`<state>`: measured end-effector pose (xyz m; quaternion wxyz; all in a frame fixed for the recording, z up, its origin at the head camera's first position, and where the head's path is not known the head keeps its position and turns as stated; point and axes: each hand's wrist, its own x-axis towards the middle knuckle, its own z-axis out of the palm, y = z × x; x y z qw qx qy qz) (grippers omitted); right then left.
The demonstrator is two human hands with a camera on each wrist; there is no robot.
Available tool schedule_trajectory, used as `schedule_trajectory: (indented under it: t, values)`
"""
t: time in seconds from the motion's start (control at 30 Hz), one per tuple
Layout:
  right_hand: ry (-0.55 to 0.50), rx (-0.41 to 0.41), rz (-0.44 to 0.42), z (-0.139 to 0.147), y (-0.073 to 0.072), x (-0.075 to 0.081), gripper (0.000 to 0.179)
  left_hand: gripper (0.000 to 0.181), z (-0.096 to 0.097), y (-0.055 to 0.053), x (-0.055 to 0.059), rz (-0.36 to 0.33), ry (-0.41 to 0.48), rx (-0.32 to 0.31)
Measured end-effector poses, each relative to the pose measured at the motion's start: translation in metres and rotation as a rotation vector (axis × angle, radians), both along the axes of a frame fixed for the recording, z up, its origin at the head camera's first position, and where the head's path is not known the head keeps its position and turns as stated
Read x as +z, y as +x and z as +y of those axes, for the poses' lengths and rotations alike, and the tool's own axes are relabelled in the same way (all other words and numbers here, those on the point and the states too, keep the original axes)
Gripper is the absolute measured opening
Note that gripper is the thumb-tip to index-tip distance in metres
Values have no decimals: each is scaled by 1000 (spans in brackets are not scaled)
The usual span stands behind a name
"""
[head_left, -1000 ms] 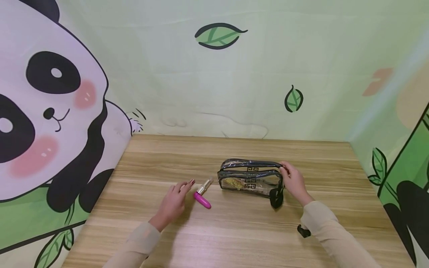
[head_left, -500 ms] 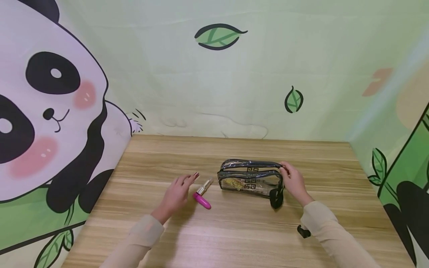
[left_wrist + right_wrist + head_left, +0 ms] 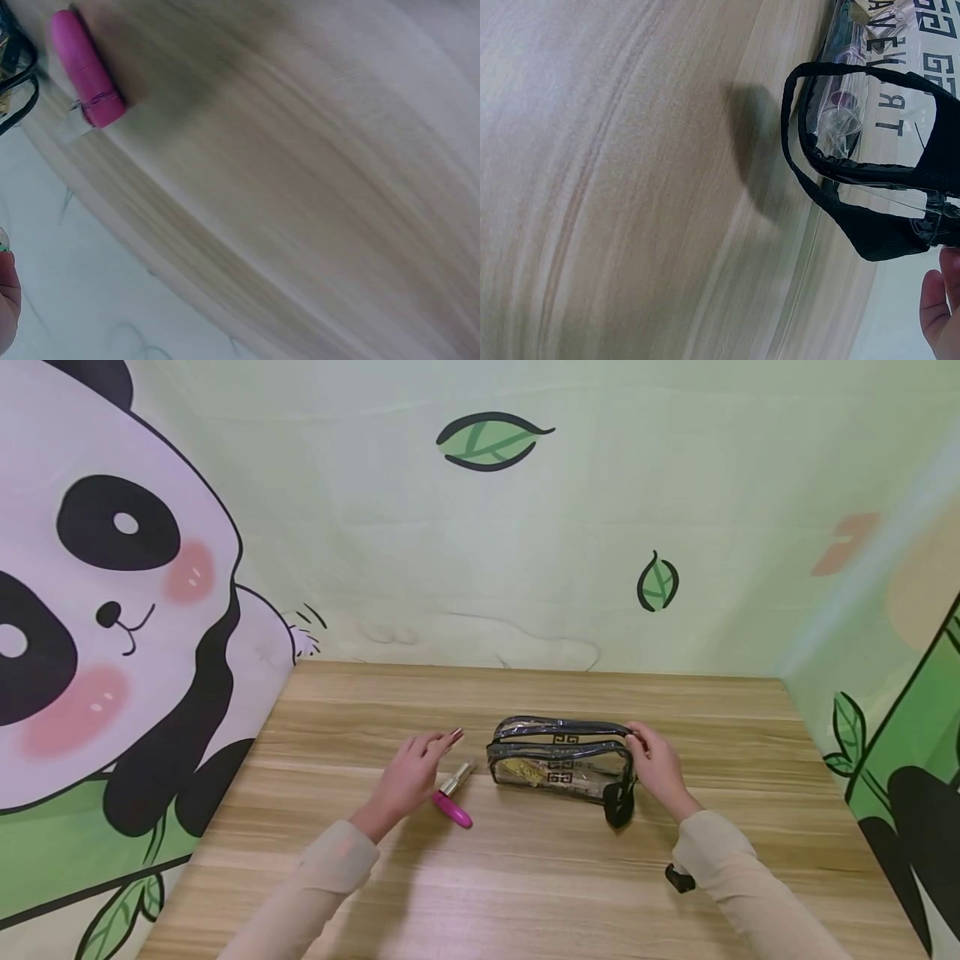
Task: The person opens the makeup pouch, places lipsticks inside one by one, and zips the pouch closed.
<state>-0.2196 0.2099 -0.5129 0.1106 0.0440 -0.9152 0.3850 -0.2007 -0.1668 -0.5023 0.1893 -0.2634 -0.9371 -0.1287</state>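
Note:
A clear pouch (image 3: 592, 774) with black piping and printed black marks stands on the wooden table. My right hand (image 3: 657, 768) grips its upper right corner, thumb in front. A black strap loop (image 3: 789, 124) hangs from that end. Clear and gold items show through the pouch wall. To its left lie a gold tube with a clear end (image 3: 456, 778) and a pink tube (image 3: 453, 811), ends meeting; they look like lipsticks. My left hand (image 3: 408, 774) hovers just left of them, fingers extended and holding nothing. Only a fingertip (image 3: 7, 289) of it shows in the left wrist view.
The wooden table (image 3: 525, 893) ends at a pale green backdrop (image 3: 375, 527) with a panda and leaves. A small black piece (image 3: 680, 877) sits beside my right sleeve.
My left hand has moved forward and right, past the side of the two tubes. My right hand, the pouch and the tubes have stayed put.

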Motion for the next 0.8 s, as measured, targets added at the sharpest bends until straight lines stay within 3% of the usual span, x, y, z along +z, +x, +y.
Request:
schedule_trajectory:
  t: [0.37, 0.8]
  values:
    - [-1, -8, 8, 0, -1, -1, 24, 49, 17, -8, 17, 76, -15, -58]
    - [-18, -6, 12, 0, -2, -3, 24, 61, 42, -8, 36, -48, -92, -63]
